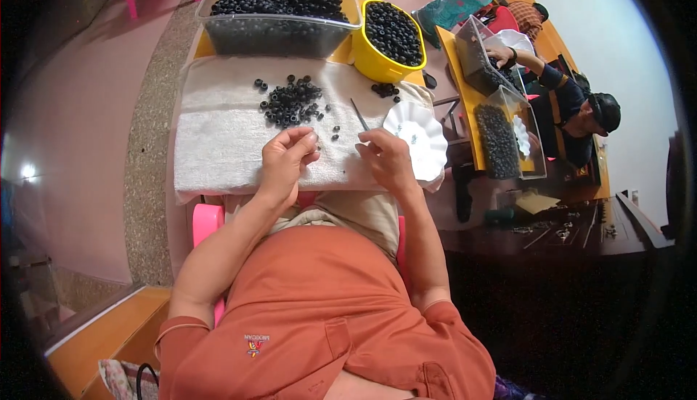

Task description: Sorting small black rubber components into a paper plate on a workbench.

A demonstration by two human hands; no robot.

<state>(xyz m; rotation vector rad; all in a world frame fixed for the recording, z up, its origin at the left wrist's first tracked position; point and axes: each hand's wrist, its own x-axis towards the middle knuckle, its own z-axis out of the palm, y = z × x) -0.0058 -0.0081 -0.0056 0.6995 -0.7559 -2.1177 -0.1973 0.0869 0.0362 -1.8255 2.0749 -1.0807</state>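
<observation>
My left hand (289,159) is closed in a pinch over the white towel (218,124), thumb against fingers; whatever it grips is too small to make out. Between the fingers of my right hand (390,159) is a thin dark rod-like tool (359,114), pointing up and away to the left. Just beyond my left hand lies a loose pile of small black ring-shaped parts (292,102), with several strays to its right. A white fluted dish (428,142) sits beside my right hand, a few tiny dark bits in it.
A clear bin (279,35) full of black parts and a yellow tub (388,72) of the same stand at the towel's far edge. To the right, a person (573,120) reaches into a clear bin at another table (468,109). Pink plastic chair parts (208,223) flank me.
</observation>
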